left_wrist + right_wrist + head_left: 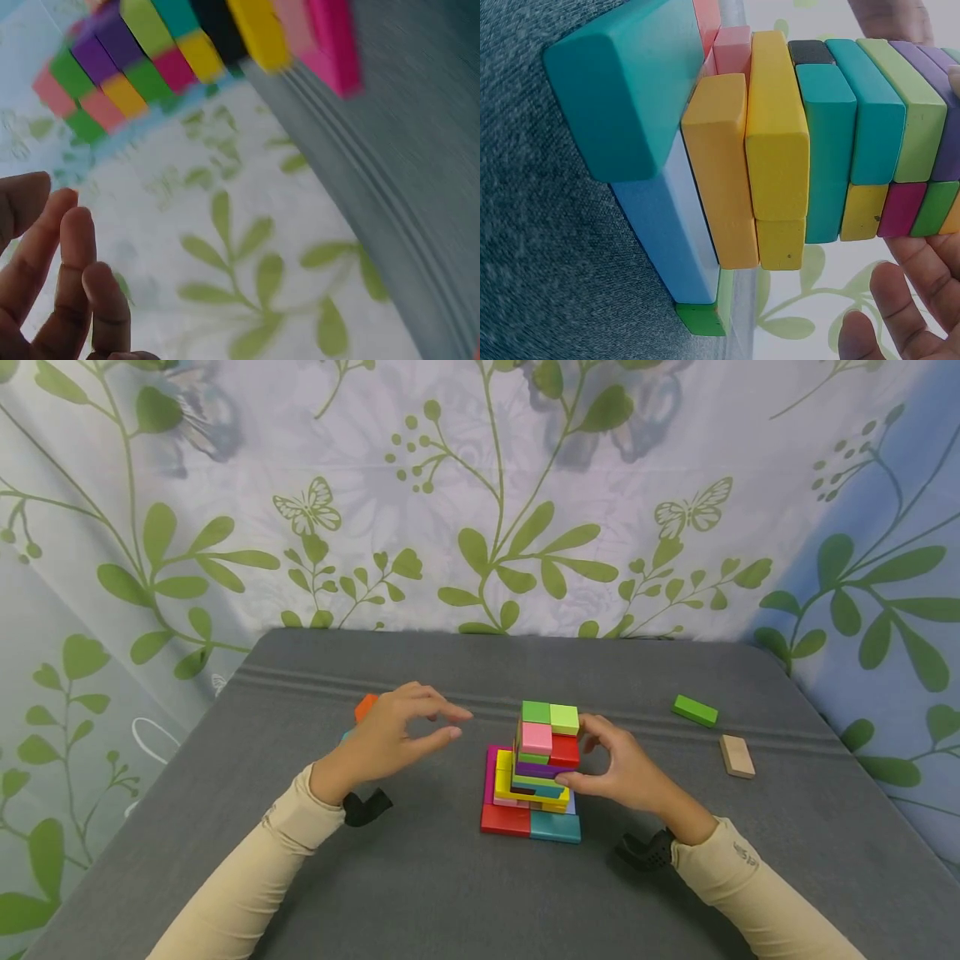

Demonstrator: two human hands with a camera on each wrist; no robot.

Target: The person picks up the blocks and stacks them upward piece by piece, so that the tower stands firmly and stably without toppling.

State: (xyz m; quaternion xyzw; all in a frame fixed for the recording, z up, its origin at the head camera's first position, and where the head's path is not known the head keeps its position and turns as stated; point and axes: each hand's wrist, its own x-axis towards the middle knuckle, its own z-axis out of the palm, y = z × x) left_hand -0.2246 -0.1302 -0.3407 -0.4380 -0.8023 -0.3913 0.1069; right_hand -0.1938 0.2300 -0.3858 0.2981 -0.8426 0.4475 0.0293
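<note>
A tower of colourful wooden blocks (pixel 536 760) stands on the grey table, upright on a wider base of flat-laid blocks. Green and lime blocks top it. My right hand (pixel 622 768) holds the tower's right side, thumb at the near corner and fingers toward the far side. In the right wrist view, fingers (pixel 919 292) lie against the tower's block ends (pixel 900 210). To the left of the tower, my left hand (pixel 397 731) hovers apart from it with nothing between its fingers. The left wrist view shows those fingers (pixel 71 262) loosely bent, below the blurred tower (pixel 150 60).
A green block (pixel 695 711) and a plain wood block (pixel 737 757) lie to the right on the table. An orange block (pixel 365 707) and a teal piece are partly hidden behind my left hand. A leaf-patterned curtain (pixel 480 510) hangs behind the table.
</note>
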